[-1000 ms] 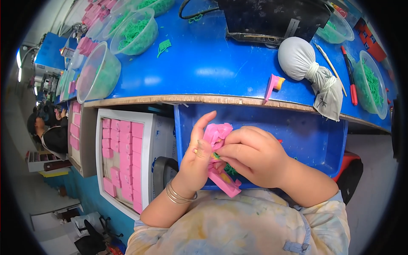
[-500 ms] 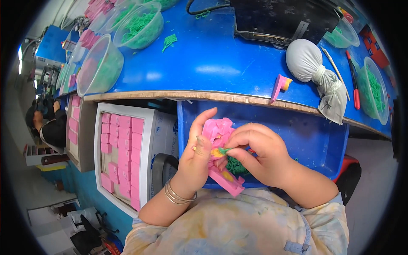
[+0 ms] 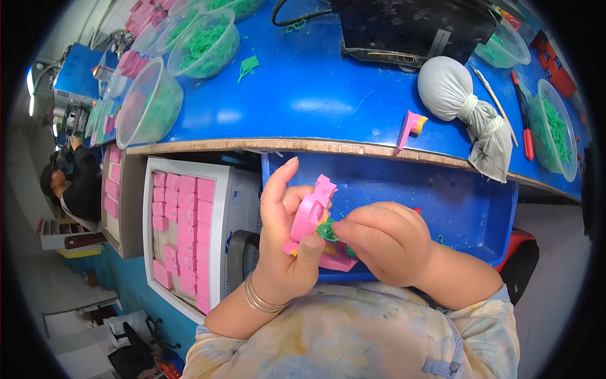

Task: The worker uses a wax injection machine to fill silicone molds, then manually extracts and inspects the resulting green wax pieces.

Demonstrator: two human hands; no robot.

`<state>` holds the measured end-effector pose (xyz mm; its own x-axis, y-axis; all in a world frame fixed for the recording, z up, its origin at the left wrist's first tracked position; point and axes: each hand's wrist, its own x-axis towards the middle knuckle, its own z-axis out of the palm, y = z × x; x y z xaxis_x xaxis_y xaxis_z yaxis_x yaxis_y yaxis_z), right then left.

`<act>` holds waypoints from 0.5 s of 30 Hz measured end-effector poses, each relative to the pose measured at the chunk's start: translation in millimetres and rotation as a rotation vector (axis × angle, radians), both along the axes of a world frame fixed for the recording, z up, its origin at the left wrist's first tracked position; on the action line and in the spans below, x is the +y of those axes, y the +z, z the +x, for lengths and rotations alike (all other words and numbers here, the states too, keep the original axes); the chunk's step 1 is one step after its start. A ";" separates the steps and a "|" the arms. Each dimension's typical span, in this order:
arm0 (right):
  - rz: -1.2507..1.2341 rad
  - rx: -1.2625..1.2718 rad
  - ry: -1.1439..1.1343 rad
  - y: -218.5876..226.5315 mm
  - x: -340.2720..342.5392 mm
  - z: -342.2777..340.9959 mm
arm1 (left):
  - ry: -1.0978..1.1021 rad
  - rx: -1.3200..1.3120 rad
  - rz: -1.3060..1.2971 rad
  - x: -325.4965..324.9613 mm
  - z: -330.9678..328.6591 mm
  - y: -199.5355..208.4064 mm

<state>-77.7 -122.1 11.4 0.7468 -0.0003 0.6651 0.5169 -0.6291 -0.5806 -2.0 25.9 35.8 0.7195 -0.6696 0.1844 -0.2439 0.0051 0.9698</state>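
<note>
My left hand (image 3: 278,249) holds a pink rubber mould (image 3: 307,216), its halves bent apart, with patches of yellow on its inner side. The index finger points up and the thumb presses the near part of the mould. Against the mould's inside sits a small green openwork piece (image 3: 326,231), like wax, pinched between the fingertips of my right hand (image 3: 392,243). Whether it is fully free of the mould, I cannot tell. Both hands are over a blue tray (image 3: 470,196), where more green bits lie partly hidden below the right hand.
On the blue table (image 3: 303,95) are clear tubs (image 3: 151,104) of green pieces, a black machine (image 3: 410,31), a tied white cloth pouch (image 3: 445,88), a red marker (image 3: 528,136) and another pink mould piece (image 3: 410,129). A white box (image 3: 218,215) holds several pink moulds. Another person (image 3: 79,180) sits far left.
The mould has turned and folded back in my left hand. My right hand has shifted slightly right and down, and more of the green piece now shows at its fingertips.
</note>
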 end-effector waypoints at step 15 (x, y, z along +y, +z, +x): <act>1.337 0.558 0.391 9.9 -11.0 -1.2 | 0.405 -0.035 -0.284 -17.1 55.0 14.1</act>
